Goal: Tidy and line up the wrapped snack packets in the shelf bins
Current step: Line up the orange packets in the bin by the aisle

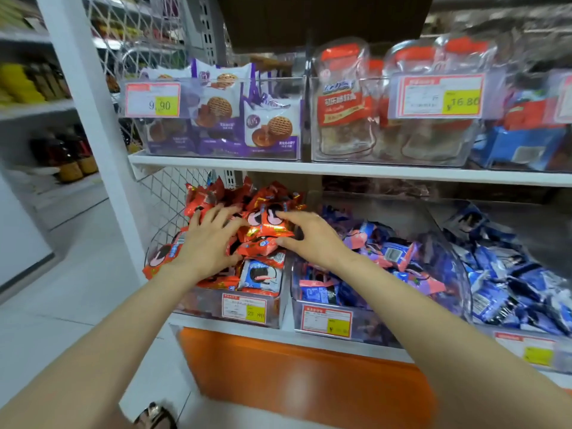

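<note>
Both hands are on the heap of red snack packets (pixel 266 224) in the clear red-packet bin (pixel 272 317) on the lower shelf. The left hand (pixel 207 239) lies flat with fingers spread, holding nothing. The right hand (pixel 312 236) curls loosely against the heap's side; I cannot tell if it pinches a packet. The red packets look jumbled, so lining up has barely begun. Right of that bin, the pink and blue packets (pixel 399 258) look messy too.
</note>
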